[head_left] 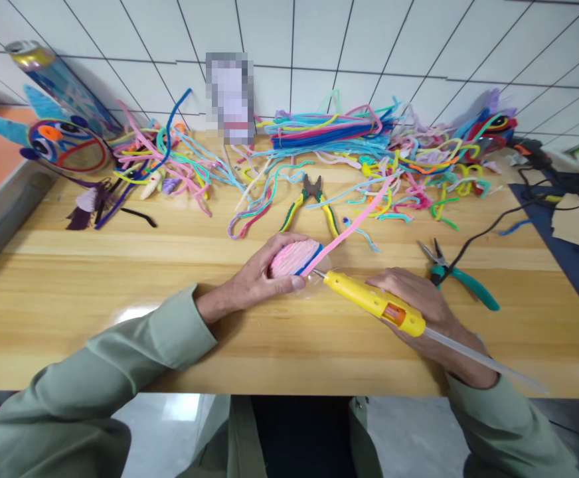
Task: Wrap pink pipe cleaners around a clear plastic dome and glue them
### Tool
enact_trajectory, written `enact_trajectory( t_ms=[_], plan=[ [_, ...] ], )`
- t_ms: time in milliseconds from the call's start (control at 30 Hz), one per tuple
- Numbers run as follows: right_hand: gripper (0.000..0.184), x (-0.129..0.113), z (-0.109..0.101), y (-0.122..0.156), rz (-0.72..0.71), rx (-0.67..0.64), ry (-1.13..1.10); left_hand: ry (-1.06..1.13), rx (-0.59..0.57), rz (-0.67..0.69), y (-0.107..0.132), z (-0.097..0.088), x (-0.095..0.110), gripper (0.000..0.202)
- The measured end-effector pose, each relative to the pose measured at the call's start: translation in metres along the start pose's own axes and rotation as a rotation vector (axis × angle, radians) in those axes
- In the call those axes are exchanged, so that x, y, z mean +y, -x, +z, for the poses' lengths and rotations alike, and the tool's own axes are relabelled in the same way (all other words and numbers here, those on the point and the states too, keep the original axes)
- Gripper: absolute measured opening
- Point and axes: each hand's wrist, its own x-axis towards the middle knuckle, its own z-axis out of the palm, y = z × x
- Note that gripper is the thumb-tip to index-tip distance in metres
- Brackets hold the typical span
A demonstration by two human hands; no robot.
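Note:
In my left hand (259, 275) is a rounded piece wrapped in pink pipe cleaner (292, 257), with a blue strip along its right side and a clear rim below. A loose pink pipe cleaner (356, 222) runs from that side up to the right. My right hand (419, 305) is closed around a yellow glue gun (359, 292). Its metal nozzle meets or nearly meets the piece beside the blue strip; actual contact is too small to tell. A translucent glue stick (479, 358) sticks out of the gun's back end.
Yellow-green pliers (312, 189) lie just beyond my hands, teal-handled pliers (469, 282) to the right near a black cable (489, 222). Bundled pipe cleaners (329, 133) and loose scraps line the wall. A decorated face figure (65, 143) and a can (63, 83) stand at left.

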Motion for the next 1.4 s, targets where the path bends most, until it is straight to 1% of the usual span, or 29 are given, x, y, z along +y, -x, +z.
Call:
enact_trajectory(
  t_ms=[200,400,567,667,800,933,1133,1300,1400],
  plan=[
    [0.013,0.0008,0.0011,0.0001,-0.016,0.009,0.013,-0.03,-0.018,0.016,-0.001,-0.0023,-0.0002,0.072],
    [0.015,0.0028,0.002,0.0013,-0.024,0.018,0.023,-0.036,-0.019,0.021,-0.0012,-0.0023,-0.0012,0.072],
    [0.015,0.0004,0.0012,-0.0015,-0.02,0.02,-0.002,-0.029,-0.018,0.014,-0.0008,-0.002,-0.0015,0.073],
    [0.014,0.0001,0.0005,-0.0023,-0.037,0.035,0.022,-0.027,-0.012,0.01,-0.0007,-0.0016,-0.0013,0.073],
    [0.016,0.0007,0.0002,-0.0018,-0.035,0.01,0.042,-0.02,-0.008,0.004,-0.001,-0.0009,-0.0005,0.073],
    [0.014,0.0009,0.0001,-0.0027,-0.042,0.022,0.044,-0.03,-0.007,-0.001,-0.0014,-0.0009,0.0013,0.073],
    [0.01,0.0009,0.0013,-0.004,-0.023,0.033,0.037,-0.016,-0.01,0.007,-0.001,-0.0011,0.0009,0.071],
    [0.013,-0.0008,0.0001,-0.0033,-0.022,0.041,0.042,-0.019,-0.013,0.006,-0.0009,-0.0014,0.0,0.071],
    [0.014,-0.0008,-0.0006,-0.0014,0.008,0.043,0.053,-0.018,-0.016,0.006,-0.0014,-0.0011,0.0009,0.071]
  ],
)
